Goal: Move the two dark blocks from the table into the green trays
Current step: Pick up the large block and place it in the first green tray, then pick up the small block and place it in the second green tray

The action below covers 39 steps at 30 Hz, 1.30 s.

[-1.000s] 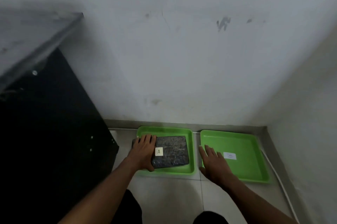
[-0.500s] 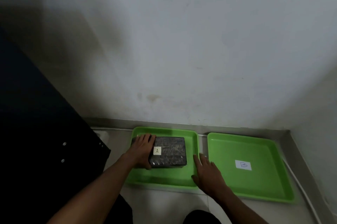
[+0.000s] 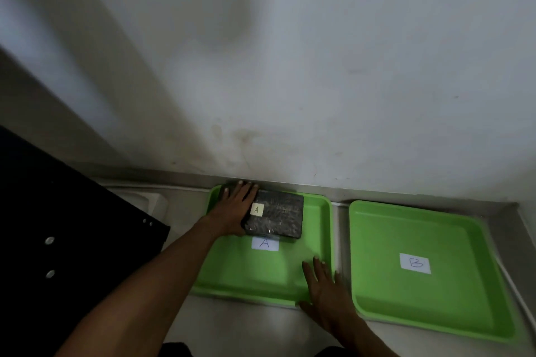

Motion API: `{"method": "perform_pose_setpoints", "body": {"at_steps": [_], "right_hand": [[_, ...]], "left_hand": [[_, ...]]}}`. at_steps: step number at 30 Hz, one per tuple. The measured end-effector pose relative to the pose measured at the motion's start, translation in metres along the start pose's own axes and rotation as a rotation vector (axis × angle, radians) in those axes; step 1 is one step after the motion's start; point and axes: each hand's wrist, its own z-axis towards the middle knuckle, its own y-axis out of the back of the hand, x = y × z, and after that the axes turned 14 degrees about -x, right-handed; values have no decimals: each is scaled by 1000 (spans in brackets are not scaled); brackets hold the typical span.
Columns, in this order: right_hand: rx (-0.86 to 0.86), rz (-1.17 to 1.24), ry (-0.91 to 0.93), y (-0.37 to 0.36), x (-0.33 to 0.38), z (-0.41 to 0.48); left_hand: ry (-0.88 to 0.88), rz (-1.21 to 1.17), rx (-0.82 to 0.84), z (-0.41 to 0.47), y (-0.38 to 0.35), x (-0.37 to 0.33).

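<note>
Two green trays lie side by side on the floor against a white wall. The left tray point(image 3: 232, 275) has a white label A, the right tray point(image 3: 452, 307) a white label B. A dark block point(image 3: 278, 216) with a small yellow A sticker lies in the far part of the left tray. My left hand point(image 3: 235, 205) lies over the block's left end, fingers spread around its far corner. My right hand point(image 3: 324, 290) rests flat and open on the near right corner of the left tray. No second dark block is in view.
A black cabinet or table side point(image 3: 58, 240) with round white dots stands at the left. The white wall point(image 3: 290, 81) rises right behind the trays, and another wall closes the right side. Pale floor tiles point(image 3: 246, 327) lie in front of the trays.
The view has come closer and tilted down. The block has shifted toward the tray's far edge, uncovering the tray's A label. My right hand has settled on the left tray's near right corner.
</note>
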Motion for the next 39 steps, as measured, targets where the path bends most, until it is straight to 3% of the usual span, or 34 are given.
{"method": "perform_pose_setpoints", "body": {"at_steps": [9, 21, 31, 39], "right_hand": [[-10, 0, -26, 5, 3, -3], [-127, 28, -49, 43, 26, -27], [-331, 23, -74, 147, 64, -92], [-370, 52, -78, 337, 113, -224]], "left_hand": [[42, 33, -65, -4, -17, -7], [114, 38, -75, -51, 18, -19], [92, 87, -129, -137, 118, -46], [17, 106, -106, -256, 298, -131]]}}
